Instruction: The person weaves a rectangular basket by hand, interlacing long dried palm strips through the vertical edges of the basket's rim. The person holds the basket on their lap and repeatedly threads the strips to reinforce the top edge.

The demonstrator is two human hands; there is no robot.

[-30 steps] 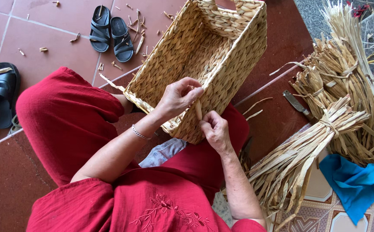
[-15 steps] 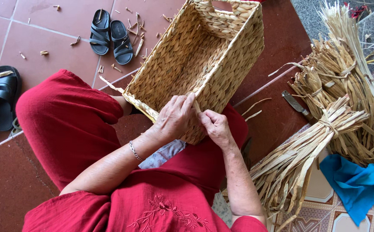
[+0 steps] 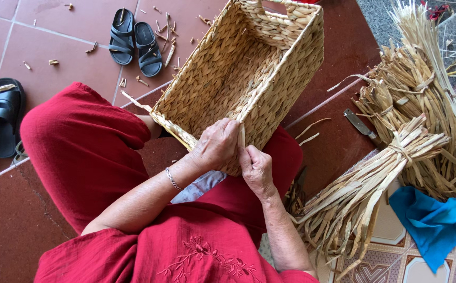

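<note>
A rectangular woven straw basket (image 3: 249,73) rests tilted on my lap, its near corner toward me. My left hand (image 3: 218,144) is closed on the rim at that corner, with a silver bracelet on the wrist. My right hand (image 3: 255,169) pinches a pale fibre strand (image 3: 242,135) that stands up at the same corner, right beside the left hand's fingers. Both hands touch the basket. I wear red clothes and sit on the floor.
Bundles of dried straw fibre (image 3: 395,157) lie on the floor to the right, with a knife (image 3: 361,126) beside them and a blue cloth (image 3: 432,220) below. Black sandals (image 3: 133,36) sit at the top left, another sandal (image 3: 0,120) at the far left. Straw scraps litter the red tiles.
My left hand slid down from the basket's rim onto the near corner, and my right hand rose to meet it. The basket stayed put on my lap.
</note>
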